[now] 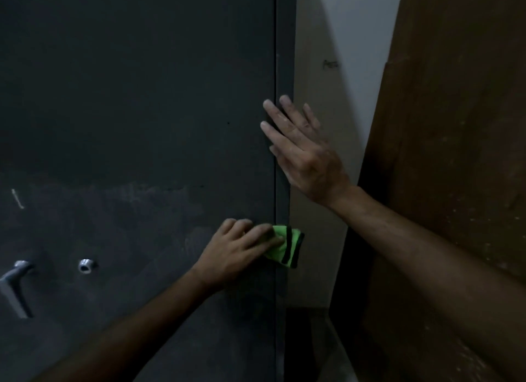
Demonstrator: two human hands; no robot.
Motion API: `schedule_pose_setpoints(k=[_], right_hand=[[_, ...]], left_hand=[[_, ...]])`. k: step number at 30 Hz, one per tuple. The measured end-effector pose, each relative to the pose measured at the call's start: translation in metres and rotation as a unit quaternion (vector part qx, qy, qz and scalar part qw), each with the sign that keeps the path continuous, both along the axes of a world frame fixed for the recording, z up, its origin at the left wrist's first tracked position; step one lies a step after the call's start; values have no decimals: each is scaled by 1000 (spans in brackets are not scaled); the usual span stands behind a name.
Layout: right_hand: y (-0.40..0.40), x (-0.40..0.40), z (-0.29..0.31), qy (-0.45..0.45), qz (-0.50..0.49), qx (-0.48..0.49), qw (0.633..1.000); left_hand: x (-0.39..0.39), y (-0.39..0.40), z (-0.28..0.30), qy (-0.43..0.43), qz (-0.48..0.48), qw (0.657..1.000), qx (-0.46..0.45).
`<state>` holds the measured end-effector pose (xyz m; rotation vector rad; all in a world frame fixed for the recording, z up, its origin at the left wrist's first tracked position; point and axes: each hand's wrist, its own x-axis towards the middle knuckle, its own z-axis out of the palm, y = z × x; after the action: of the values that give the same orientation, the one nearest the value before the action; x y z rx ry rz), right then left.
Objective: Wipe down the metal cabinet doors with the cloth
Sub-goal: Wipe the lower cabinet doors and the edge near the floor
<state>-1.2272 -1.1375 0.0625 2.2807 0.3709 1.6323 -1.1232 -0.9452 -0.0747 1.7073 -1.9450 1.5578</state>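
Matt metal cabinet door, soft green cloth.

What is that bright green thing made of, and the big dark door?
The bright green cloth looks like soft fabric: it bunches under the left hand. The dark grey cabinet door seems to be painted metal, flat and matte, with smudgy streaks.
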Motion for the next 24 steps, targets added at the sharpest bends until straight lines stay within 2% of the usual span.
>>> schedule_pose_setpoints(k=[2, 4, 5, 6, 8, 9, 10, 11, 13, 14, 15, 16, 17, 18, 19, 22, 23, 24], right_hand=[[3, -1, -8, 4, -2, 1, 1000], [4, -2, -14, -1, -12, -10, 1000], [5, -2, -16, -4, -19, -16, 1000], [5, -2, -17, -6, -24, -24, 999], [6, -2, -17, -11, -34, -42, 998], [6, -1, -18, -16, -39, -53, 998], [7, -1, -19, -22, -41, -64, 997], [9, 0, -22, -24, -41, -73, 996], [14, 2, -31, -8, -30, -72, 997], [16, 3, -35, 3, -23, -63, 998], [19, 3, -38, 10, -20, -54, 998], [20, 3, -41, 14, -22, -47, 999], [22, 2, -42, 16, -24, -39, 999], [23, 1, -44, 15, -23, -30, 999], [25, 0, -47, 11, -17, -17, 1000], [32, 2, -64, -1, 7, 33, 999], [35, 4, -70, -2, 11, 44, 999], [38, 8, -76, -4, 14, 54, 998]], left_hand=[[8, -5, 10, 81, 17, 990, -115], [12, -11, 19, 169, 18, 957, -234], [12, -13, 15, 167, 13, 956, -239], [13, -13, 6, 123, 5, 971, -203], [20, -3, -6, -26, -6, 998, -59], [28, 4, -3, -71, -1, 997, -28], [35, 8, 3, -76, 5, 996, -47], [42, 10, 10, -32, 8, 994, -102], [40, 9, 20, 102, 6, 967, -232], [35, 7, 17, 110, 1, 961, -253], [31, 3, 8, 73, -4, 971, -226], [28, 4, -3, 11, -5, 987, -160], [29, 10, -9, -60, 0, 994, -91], [34, 20, -5, -98, 5, 993, -62], [42, 29, 4, -90, 14, 993, -81], [46, 43, 22, 75, 41, 962, -259], [43, 41, 17, 74, 42, 961, -263], [42, 38, 7, 38, 40, 973, -224]])
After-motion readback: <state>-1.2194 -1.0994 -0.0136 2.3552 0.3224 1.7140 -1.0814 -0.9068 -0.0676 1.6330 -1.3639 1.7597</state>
